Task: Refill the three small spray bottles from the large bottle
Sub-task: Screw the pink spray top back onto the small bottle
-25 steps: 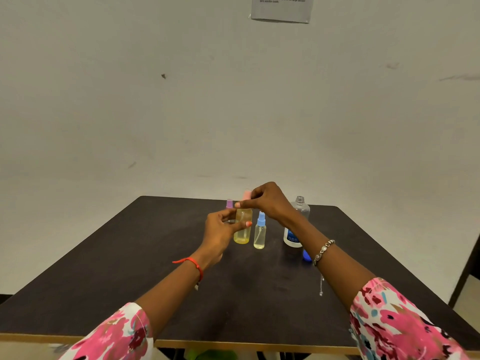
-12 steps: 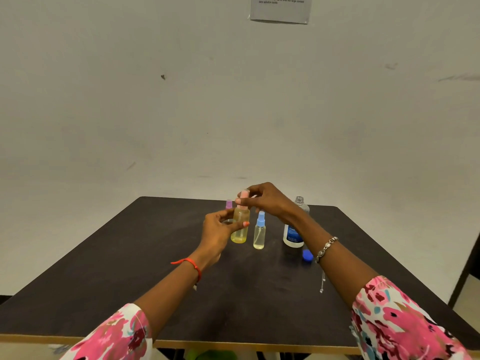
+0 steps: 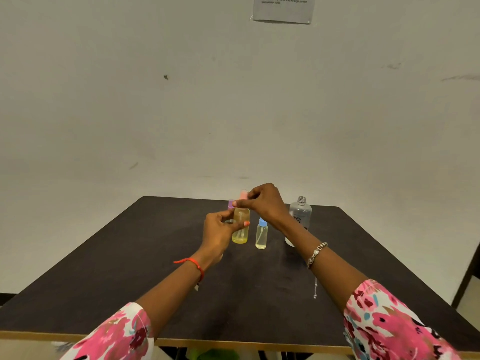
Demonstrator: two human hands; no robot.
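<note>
Two hands hold the yellow bottle (image 3: 240, 231) upright over the table (image 3: 124, 271): the left hand (image 3: 217, 231) grips its side, the right hand (image 3: 263, 201) pinches its pink top (image 3: 243, 195). Right of it stands the blue-top bottle (image 3: 261, 236), farther right the big bottle (image 3: 300, 211), behind it the purple-top bottle (image 3: 230, 203).

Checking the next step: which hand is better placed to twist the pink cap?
Right: the right hand pinches the pink cap from above, while the left hand grips the bottle below it.

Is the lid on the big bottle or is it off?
Off. The large bottle stands upright with its bare threaded neck showing, no cap on top.
</note>
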